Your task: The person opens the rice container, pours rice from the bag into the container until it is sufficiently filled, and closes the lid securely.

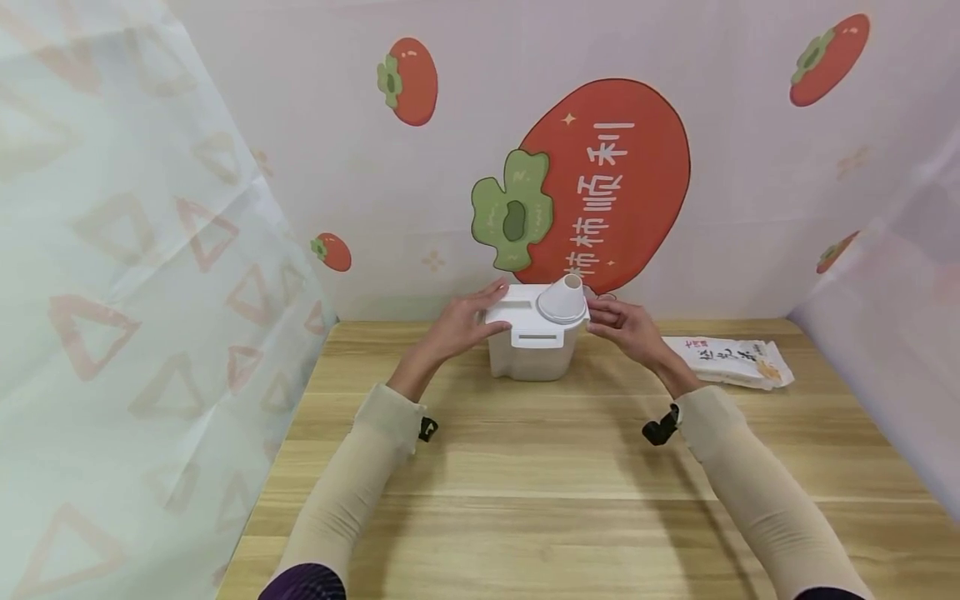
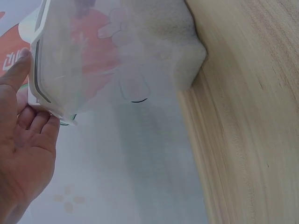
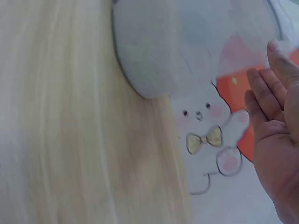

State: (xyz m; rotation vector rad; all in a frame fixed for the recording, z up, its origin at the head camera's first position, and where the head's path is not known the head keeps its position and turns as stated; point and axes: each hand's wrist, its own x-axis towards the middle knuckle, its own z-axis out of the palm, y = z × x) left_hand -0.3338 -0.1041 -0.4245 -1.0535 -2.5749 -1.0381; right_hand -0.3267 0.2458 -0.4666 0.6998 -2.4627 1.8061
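Observation:
A translucent white storage container (image 1: 528, 364) stands upright on the table near the back wall. Its white lid (image 1: 517, 300) carries a cone-shaped spout (image 1: 564, 293) on the right. In the left wrist view, pale grains (image 2: 163, 23) fill its lower part. My left hand (image 1: 461, 323) grips the lid's left end, thumb at the front and fingers toward the back. At the lid's right end is my right hand (image 1: 624, 329), its fingers fairly straight. The right wrist view shows that hand (image 3: 275, 116) beside the container; whether its fingertips touch is hard to tell.
A flat white printed bag (image 1: 727, 362) lies on the wooden table (image 1: 517, 500) to the right, behind the right wrist. A cloth with persimmon prints hangs as the back wall (image 1: 360, 167), close behind the container. Side sheets rise left and right.

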